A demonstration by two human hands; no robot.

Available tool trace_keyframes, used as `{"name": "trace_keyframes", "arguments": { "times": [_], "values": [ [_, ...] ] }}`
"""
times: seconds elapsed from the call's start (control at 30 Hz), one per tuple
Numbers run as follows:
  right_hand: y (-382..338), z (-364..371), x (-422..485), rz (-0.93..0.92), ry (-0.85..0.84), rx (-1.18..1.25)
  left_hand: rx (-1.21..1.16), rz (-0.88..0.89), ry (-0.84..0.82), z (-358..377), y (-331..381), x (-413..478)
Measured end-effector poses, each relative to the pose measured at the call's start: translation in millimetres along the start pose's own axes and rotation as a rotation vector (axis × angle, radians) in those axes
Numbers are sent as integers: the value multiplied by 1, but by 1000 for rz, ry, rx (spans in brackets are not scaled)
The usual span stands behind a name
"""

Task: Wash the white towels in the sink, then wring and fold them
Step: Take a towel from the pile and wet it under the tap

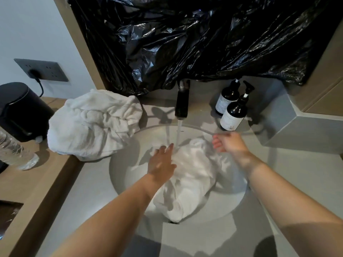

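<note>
While water runs, sink (126, 175) holds towel (193, 175).

light: indoor, moderate, from overhead | shadows: hard-edged, several overlapping, cast by arms (111, 210) and faucet (182, 101) across sink (126, 173) and surface (92, 182) | glare: bright sheen on black plastic (185, 34), highlights on bottles (233, 112) | focus: mostly sharp, right hand (229, 143) slightly soft, water (179, 134) streaked | lens: wide-angle bending toward edges, corners dimmer

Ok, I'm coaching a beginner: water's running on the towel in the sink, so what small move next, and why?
Probably lower the right hand onto the towel to rub it: the left hand rests on it beside the stream, the right holds nothing.
</note>
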State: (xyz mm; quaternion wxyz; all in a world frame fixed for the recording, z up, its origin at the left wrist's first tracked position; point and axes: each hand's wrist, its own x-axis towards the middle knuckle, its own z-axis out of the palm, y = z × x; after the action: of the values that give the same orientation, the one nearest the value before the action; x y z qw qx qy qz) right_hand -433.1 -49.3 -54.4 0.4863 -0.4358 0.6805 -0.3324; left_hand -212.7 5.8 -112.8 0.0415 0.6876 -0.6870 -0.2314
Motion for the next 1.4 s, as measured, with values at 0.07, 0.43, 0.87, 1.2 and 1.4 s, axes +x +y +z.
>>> {"name": "trace_keyframes", "arguments": {
  "times": [0.07,0.43,0.87,1.2,1.4],
  "values": [
    [33,-2,-5,-176,-77,-298,27,0,-13,5,-12,0],
    [86,64,-10,-182,-507,-963,254,53,-68,39,-42,31],
    [94,86,10,-243,-514,-1303,64,158,-282,40,-41,61],
    [77,68,-17,-285,-383,-1147,88,115,-8,6,-33,51],
    [67,68,-34,-302,-251,-927,68,176,265,4,-22,39]
  ]
}}
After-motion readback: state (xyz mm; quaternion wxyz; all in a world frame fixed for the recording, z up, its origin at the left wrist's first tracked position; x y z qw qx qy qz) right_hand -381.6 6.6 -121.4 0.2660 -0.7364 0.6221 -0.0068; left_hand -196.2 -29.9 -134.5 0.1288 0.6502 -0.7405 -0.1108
